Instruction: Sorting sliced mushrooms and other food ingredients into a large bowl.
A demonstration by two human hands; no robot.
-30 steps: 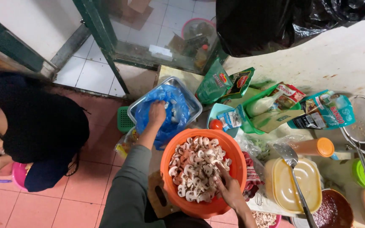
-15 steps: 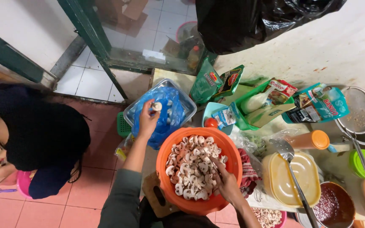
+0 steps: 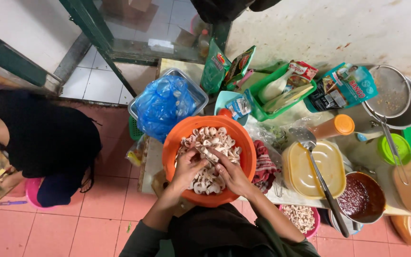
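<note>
Now both hands are back together over the orange bowl (image 3: 209, 162): half a second ago the left hand (image 3: 186, 167) was out at the blue plastic bag (image 3: 160, 107) in the clear tub (image 3: 193, 85) with a pale mushroom between its fingers, and it has come in to meet the right hand (image 3: 231, 173). Fingertips from both close on one piece among the sliced mushrooms (image 3: 215, 140) near the bowl's middle; whether a knife is in there I cannot tell. So the work reads, to my eye, as one more mushroom fetched and being handled over the heap. The bowl sits at the near edge of the bench (image 3: 170, 64), just beside the yellow lidded container (image 3: 312, 169) with its slotted spatula (image 3: 317, 178). A person in black (image 3: 48, 143) crouches on the red floor to the left.
</note>
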